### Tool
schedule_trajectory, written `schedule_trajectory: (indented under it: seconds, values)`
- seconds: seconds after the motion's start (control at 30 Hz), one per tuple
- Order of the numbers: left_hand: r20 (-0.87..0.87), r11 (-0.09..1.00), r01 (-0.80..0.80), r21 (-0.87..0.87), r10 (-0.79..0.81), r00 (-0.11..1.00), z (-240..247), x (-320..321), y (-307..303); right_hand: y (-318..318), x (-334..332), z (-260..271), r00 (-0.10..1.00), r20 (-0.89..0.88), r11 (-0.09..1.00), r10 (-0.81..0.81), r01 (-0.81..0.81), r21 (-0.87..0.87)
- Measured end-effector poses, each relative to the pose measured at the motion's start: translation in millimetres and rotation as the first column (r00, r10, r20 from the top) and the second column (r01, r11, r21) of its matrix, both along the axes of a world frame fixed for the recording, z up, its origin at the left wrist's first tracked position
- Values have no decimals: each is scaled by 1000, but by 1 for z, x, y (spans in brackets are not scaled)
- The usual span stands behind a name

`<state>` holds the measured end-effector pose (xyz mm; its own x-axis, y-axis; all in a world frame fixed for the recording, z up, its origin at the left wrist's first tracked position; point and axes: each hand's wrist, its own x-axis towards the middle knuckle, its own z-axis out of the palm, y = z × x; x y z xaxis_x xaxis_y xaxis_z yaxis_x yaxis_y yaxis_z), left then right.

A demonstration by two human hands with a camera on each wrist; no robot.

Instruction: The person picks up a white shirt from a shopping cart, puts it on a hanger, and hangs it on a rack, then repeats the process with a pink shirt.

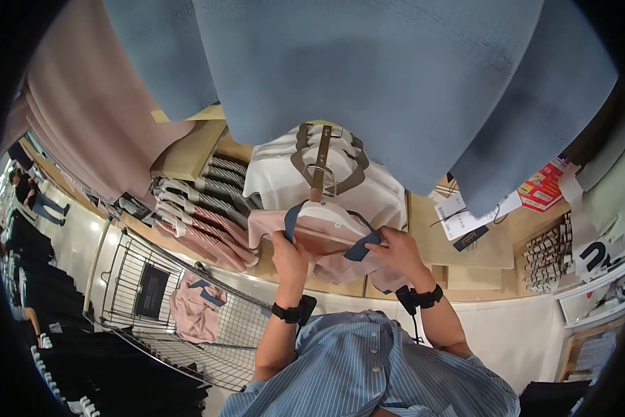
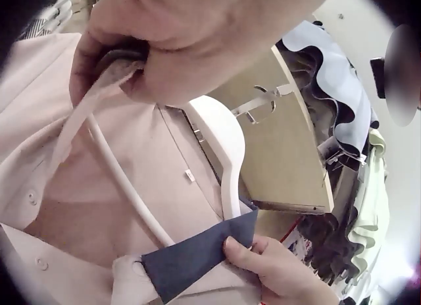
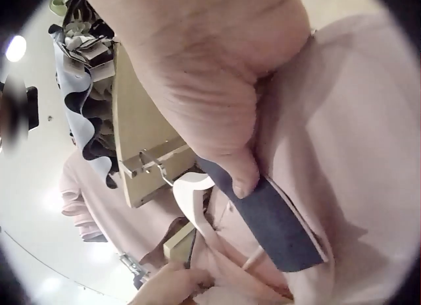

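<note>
A pink shirt [image 1: 333,267] with a navy collar [image 2: 197,255] hangs on a white hanger [image 2: 230,140] from a metal display arm [image 1: 324,147] at the middle of the head view. On the collar's left side, the left hand [image 1: 289,260] pinches the cloth between thumb and fingers. The right hand [image 1: 401,256] grips the other collar end, its thumb [image 3: 245,180] lying on the navy face. The collar is spread apart between the two hands, and its front stands unbuttoned, with buttons showing in the left wrist view. The left hand's fingertips are partly hidden by folded cloth.
White shirts [image 1: 277,170] hang right behind, with striped shirts [image 1: 208,222] to the left. Blue garments [image 1: 368,69] hang overhead. A wire shopping cart [image 1: 239,326] at lower left carries another pink shirt [image 1: 194,313]. Tags [image 1: 458,215] hang over a wooden shelf [image 1: 489,254] at right.
</note>
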<state>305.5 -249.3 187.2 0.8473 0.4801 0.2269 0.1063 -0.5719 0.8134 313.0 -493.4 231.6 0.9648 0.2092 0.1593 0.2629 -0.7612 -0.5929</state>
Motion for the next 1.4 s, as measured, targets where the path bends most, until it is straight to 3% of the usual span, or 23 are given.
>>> schedule_trajectory:
  seconds: [0.1, 0.2, 0.23, 0.33, 0.43, 0.53, 0.6, 0.63, 0.7, 0.73, 0.77, 0.8, 0.87, 0.97, 1.07, 1.17, 1.3, 1.4]
  values:
    - [-166, 980, 179, 92, -162, 973, -19, 15, 12, -4, 14, -19, 990, 140, 998, 22, -31, 62]
    - [-188, 971, 241, -7, -238, 953, -20, 20, 16, -7, 23, -31, 982, 162, 994, -91, 82, 66]
    - [-160, 971, 239, -15, -238, 958, -19, 22, 15, -8, 23, -33, 985, 110, 984, -135, 121, 130]
    - [-63, 971, 236, -38, -238, 969, -24, 21, 18, -15, 16, -33, 963, 213, 973, -165, 194, -124]
    - [43, 960, 264, -94, -261, 964, -40, 24, 24, -14, 5, -51, 906, 266, 935, -329, 352, -42]
    - [27, 933, 285, -220, -286, 958, -45, 22, 26, -9, -16, -77, 741, 382, 820, -552, 566, 87]
    - [-19, 917, 270, -293, -288, 957, -38, 16, 25, -18, -32, -140, 818, 126, 828, -561, 550, 109]
    - [16, 901, 285, -328, -296, 955, -36, 15, 23, -21, -34, -160, 836, -2, 829, -548, 544, 129]
    - [74, 862, 318, -394, -315, 946, -35, 8, 18, 21, -45, -114, 875, -411, 909, -256, 362, 205]
    - [117, 815, 345, -465, -329, 937, -40, 8, 15, 33, -44, -125, 875, -450, 910, -176, 319, 266]
    - [162, 761, 372, -531, -340, 926, -49, 11, 12, 43, -41, -135, 872, -480, 903, -94, 278, 328]
    - [203, 700, 399, -592, -349, 915, -57, 11, 10, 56, -37, -135, 915, -389, 908, -110, 252, 336]
    - [202, 758, 429, -491, -379, 903, -71, 10, 12, 77, -17, -133, 970, -194, 917, -143, 204, 342]
    - [168, 769, 444, -460, -416, 894, -80, 7, 15, 86, 2, -155, 803, -527, 664, -277, 557, 499]
    - [185, 803, 448, -393, -408, 894, -83, -3, 17, 88, 1, -162, 832, -518, 492, -197, 541, 682]
    - [95, 863, 371, -342, -361, 928, -117, -6, 27, 73, -8, -168, 790, -599, 580, -134, 552, 599]
    - [26, 917, 381, -120, -381, 924, -152, 9, 30, 73, -20, -142, 796, -605, 491, -21, 535, 688]
    - [175, 761, 465, -452, -435, 883, -151, 14, 17, 75, -28, -136, 802, -597, 517, 19, 503, 692]
